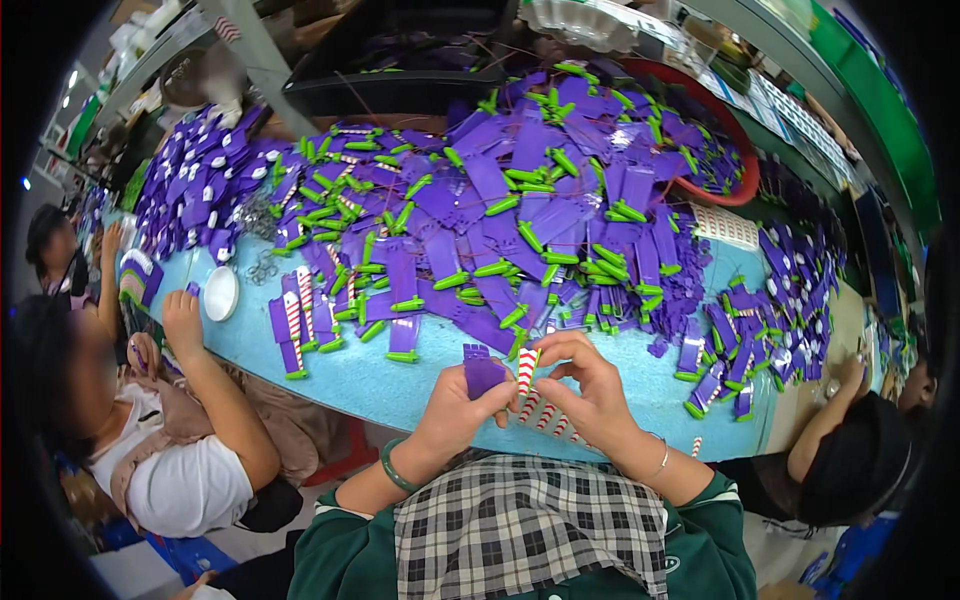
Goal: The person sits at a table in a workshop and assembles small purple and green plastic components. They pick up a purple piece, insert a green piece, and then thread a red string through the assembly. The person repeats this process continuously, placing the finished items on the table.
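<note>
Both hands meet over the table's near edge. My left hand (450,408) is closed on a flat purple plastic piece (484,374) with a notched top edge. My right hand (588,395) pinches a short strip with red-and-white chevrons and a green edge (527,370); my left thumb comes close to its lower end, and whether it touches I cannot tell. Just below lie several striped strips (546,416), partly hidden by my right hand. Ahead of my hands spreads a large heap of purple pieces with green ends (500,235).
A red basin (748,170) and a black bin (400,85) stand behind the heap. White-tipped purple pieces (195,190) pile up at the left, near a white bowl (221,294). People sit on both sides; one person's hand (182,322) rests at the left table edge. More pieces (745,335) lie right.
</note>
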A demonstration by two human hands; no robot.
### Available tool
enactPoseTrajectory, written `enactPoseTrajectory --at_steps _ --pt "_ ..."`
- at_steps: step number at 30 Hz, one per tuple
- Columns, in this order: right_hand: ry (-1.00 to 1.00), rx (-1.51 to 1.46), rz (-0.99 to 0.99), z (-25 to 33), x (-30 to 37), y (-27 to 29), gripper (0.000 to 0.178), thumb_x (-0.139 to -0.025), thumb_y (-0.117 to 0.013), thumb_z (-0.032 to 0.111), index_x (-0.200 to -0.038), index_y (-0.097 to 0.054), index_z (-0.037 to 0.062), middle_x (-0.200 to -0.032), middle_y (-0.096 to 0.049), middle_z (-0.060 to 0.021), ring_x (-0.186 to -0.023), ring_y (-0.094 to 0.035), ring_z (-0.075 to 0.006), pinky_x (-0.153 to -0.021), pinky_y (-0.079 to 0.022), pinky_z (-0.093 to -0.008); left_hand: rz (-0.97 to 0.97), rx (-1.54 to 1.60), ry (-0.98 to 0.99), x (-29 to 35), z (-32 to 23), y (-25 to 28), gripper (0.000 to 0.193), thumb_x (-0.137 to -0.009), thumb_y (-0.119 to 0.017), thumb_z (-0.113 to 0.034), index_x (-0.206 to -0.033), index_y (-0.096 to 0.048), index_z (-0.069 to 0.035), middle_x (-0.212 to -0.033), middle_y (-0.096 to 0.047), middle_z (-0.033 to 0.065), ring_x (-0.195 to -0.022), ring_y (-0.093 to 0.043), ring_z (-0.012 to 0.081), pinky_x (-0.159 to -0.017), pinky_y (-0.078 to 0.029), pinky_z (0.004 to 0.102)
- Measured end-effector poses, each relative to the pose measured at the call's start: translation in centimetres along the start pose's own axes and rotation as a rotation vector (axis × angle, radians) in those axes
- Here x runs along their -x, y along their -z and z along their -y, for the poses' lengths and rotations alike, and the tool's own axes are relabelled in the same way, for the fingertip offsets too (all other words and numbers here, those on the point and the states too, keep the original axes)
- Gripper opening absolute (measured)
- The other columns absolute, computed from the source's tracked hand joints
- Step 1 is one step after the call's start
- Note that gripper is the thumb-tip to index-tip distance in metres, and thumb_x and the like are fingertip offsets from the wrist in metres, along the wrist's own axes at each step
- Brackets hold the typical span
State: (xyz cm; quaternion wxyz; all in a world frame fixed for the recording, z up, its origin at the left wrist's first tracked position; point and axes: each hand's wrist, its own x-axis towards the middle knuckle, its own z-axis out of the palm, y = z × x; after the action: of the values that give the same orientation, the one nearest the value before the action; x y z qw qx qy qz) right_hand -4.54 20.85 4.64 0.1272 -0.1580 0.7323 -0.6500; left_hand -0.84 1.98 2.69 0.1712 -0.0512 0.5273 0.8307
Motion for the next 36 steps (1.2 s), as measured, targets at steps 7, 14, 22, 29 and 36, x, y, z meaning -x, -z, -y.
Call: enactPoseTrajectory --at_steps 7,14,22,29,36 --pt "0.047 -0.076 0.009 -0.6 0.6 -0.1 0.012 -0.083 -0.067 0.009 -0.09 -0.06 0.0016 -0.098 -0.059 -0.0074 -0.087 -0.057 -0.015 -0.075 -0.046 -0.0275 0.025 -0.093 0.017 0.2 0.4 -0.2 0.011 -0.092 -0.056 -0.01 -0.097 -0.057 0.0 -0.084 -0.061 0.0093 -0.07 -0.06 0.0143 -0.054 -0.049 0.0248" --pt "-0.145 -0.224 0.008 -1.1 1.0 -0.1 0.013 -0.083 -0.07 0.008 -0.087 -0.06 0.0017 -0.081 -0.06 -0.0011 -0.07 -0.055 -0.0073 -0.064 -0.045 -0.0226 0.043 0.298 0.105 -0.4 0.2 -1.2 0.043 -0.097 -0.043 -0.009 -0.138 -0.029 -0.008 -0.119 -0.054 0.0127 -0.101 -0.062 0.0229 -0.076 -0.059 0.0366" --pt "-0.21 -0.315 -0.043 -1.8 0.9 -0.1 0.011 -0.084 -0.069 0.007 -0.086 -0.059 0.0021 -0.077 -0.06 0.0004 -0.066 -0.054 -0.0045 -0.059 -0.043 -0.0207 0.11 0.336 0.159 -0.6 0.4 -1.7 0.043 -0.095 -0.04 -0.007 -0.137 -0.032 -0.006 -0.126 -0.051 0.013 -0.11 -0.058 0.0242 -0.088 -0.056 0.0417" --pt "-0.178 -0.213 -0.052 -2.0 1.0 -0.4 0.012 -0.082 -0.07 0.007 -0.084 -0.059 0.0014 -0.075 -0.061 -0.0004 -0.064 -0.054 -0.005 -0.058 -0.044 -0.0208 0.149 0.364 0.182 -0.6 0.4 -1.4 0.051 -0.092 -0.039 -0.003 -0.141 -0.027 -0.009 -0.128 -0.047 0.01 -0.114 -0.053 0.0207 -0.091 -0.053 0.0419" --pt "-0.082 -0.1 -0.082 -2.4 1.0 -0.6 0.014 -0.081 -0.071 0.007 -0.082 -0.059 0.0011 -0.075 -0.061 -0.0021 -0.064 -0.057 -0.007 -0.058 -0.045 -0.0223 0.163 0.335 0.154 -0.6 0.8 -1.2 0.056 -0.087 -0.039 0.002 -0.14 -0.027 -0.007 -0.125 -0.048 0.011 -0.115 -0.053 0.0216 -0.092 -0.053 0.0402"
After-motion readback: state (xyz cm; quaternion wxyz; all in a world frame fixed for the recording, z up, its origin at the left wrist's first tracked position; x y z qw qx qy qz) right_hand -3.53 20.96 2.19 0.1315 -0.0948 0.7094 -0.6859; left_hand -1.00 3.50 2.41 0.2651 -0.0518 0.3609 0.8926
